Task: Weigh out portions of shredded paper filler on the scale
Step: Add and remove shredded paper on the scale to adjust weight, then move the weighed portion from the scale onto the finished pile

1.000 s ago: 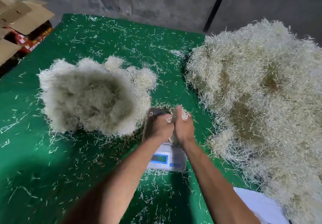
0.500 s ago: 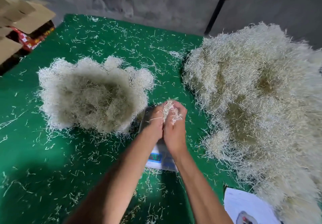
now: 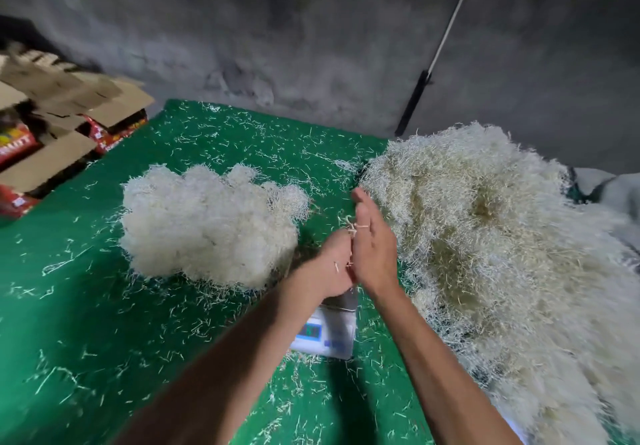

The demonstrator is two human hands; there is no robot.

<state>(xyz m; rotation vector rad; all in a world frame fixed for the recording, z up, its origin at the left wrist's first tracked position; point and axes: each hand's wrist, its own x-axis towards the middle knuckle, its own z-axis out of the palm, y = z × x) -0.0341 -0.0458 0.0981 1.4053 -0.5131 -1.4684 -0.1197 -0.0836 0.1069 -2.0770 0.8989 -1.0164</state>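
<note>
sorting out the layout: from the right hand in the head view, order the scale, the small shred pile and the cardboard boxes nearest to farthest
From the right hand:
1. Scale, just below the hands, partly hidden by the wrists.
2. Small shred pile, to the left on the green mat.
3. Cardboard boxes, far left, off the mat's edge.

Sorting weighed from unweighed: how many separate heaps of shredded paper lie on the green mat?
2: a smaller heap left of the hands, a much larger heap on the right. Loose strands are scattered elsewhere.

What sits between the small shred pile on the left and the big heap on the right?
In the head view, between the small pile and big heap: both hands over the scale, on green cloth with loose shreds.
</note>
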